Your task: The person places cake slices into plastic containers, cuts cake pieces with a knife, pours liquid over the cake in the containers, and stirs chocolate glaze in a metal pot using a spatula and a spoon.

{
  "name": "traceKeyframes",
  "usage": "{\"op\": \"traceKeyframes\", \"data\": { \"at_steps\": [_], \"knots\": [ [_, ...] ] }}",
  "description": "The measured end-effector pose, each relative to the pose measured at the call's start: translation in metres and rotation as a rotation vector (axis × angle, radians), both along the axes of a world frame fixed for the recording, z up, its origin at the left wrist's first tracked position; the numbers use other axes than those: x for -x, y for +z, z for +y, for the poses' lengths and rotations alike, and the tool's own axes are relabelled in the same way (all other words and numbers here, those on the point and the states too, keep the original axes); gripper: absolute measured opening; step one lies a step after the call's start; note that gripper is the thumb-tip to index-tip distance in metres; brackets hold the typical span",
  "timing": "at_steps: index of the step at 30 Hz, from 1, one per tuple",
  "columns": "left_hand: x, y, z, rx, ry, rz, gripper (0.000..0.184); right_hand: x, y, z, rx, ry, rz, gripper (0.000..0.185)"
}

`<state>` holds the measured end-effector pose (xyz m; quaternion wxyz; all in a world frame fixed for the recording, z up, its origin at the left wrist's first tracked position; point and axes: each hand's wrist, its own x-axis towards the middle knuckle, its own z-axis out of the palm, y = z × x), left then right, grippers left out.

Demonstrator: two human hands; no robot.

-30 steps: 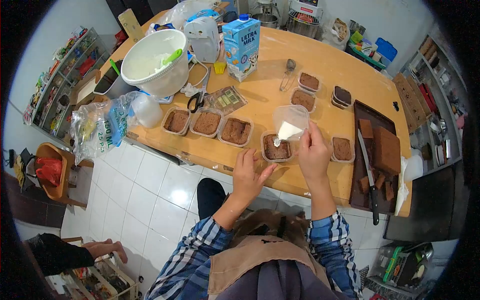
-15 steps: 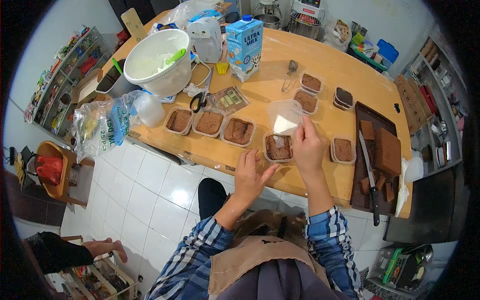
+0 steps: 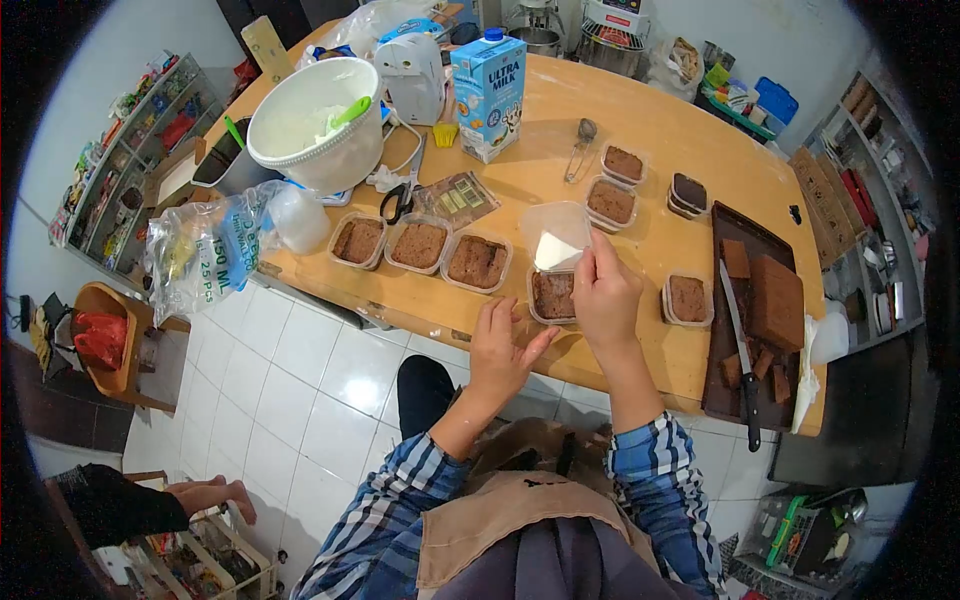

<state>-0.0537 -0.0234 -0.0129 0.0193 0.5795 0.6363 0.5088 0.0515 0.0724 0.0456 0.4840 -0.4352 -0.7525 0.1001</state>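
Note:
My right hand (image 3: 608, 290) pinches a clear plastic piece (image 3: 556, 236) with white cream on it, tilted over a small tub of brown cake (image 3: 553, 295). Fingers apart and holding nothing, my left hand (image 3: 500, 348) rests at the table edge, just left of that tub. A row of cake-filled tubs, the nearest one (image 3: 476, 262) among them, lies further left. Another cake tub (image 3: 687, 300) is to the right of my right hand, and more tubs (image 3: 611, 202) stand behind it.
A white bowl of cream (image 3: 315, 130) with a green-handled tool, scissors (image 3: 397, 204) and a milk carton (image 3: 488, 95) occupy the left and back. On the right, a dark tray (image 3: 725, 395) holds cake pieces and a knife (image 3: 742, 360). Another person's feet (image 3: 215, 497) show at lower left.
My right hand has shifted left and slightly up with the plastic piece. White cream that showed at the piece's tip over the tub a second ago no longer hangs there. My left hand has barely moved.

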Motion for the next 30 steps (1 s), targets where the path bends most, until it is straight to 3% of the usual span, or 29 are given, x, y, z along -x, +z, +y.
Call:
{"op": "traceKeyframes", "data": {
  "at_steps": [7,30],
  "knots": [
    [0.0,0.001,0.0,0.009,-0.005,0.001,0.058,0.001,0.003,-0.002,-0.101,-0.004,-0.037,0.022],
    [-0.002,0.001,0.001,-0.019,0.02,-0.002,0.057,-0.013,0.002,-0.025,-0.083,0.035,-0.026,0.026]
  ]
}}
